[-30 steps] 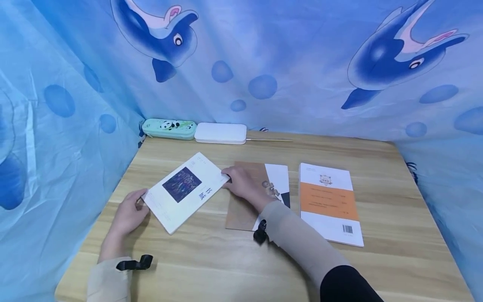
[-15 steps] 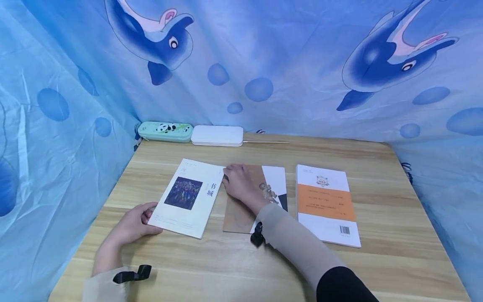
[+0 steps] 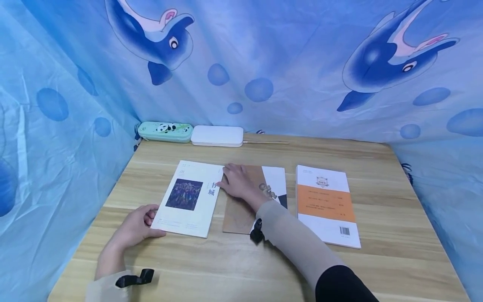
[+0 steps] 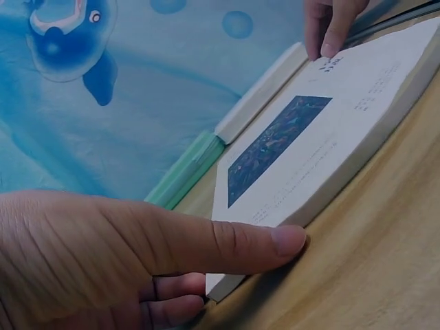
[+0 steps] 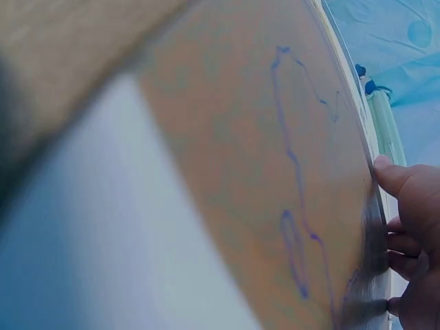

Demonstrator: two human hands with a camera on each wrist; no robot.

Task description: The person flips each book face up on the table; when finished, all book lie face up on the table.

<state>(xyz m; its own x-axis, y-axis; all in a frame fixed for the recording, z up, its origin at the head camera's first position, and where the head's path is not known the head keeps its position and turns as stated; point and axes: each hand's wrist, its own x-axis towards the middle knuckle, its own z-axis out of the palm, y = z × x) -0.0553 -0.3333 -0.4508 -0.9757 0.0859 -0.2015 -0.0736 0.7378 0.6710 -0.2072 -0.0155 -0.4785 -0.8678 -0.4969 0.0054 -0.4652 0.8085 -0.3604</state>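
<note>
A white book (image 3: pixel 179 222) with a dark square picture on its cover lies on the table, slightly turned. My left hand (image 3: pixel 132 226) holds its near left corner; in the left wrist view the thumb (image 4: pixel 258 245) runs along the near edge while the fingers tuck around the side. At the book's upper right edge is my right hand (image 3: pixel 238 181), its thumb over the cover and its fingers bent at the edge. Beneath the right wrist lies a brown and white book (image 3: pixel 238 216), partly covered by the arm; it fills most of the right wrist view.
To the right lies an orange and white book (image 3: pixel 326 203), its lower edge close to the right sleeve. A green panda pencil case (image 3: pixel 166 131), a white flat case (image 3: pixel 217 136) and a thin rod (image 3: pixel 266 142) line the back edge, against the blue dolphin curtain (image 3: pixel 286 54).
The white book has swung counter-clockwise from a strong slant to nearly straight and settled left of the brown book. The left hand followed its corner; the right thumb has come onto the cover.
</note>
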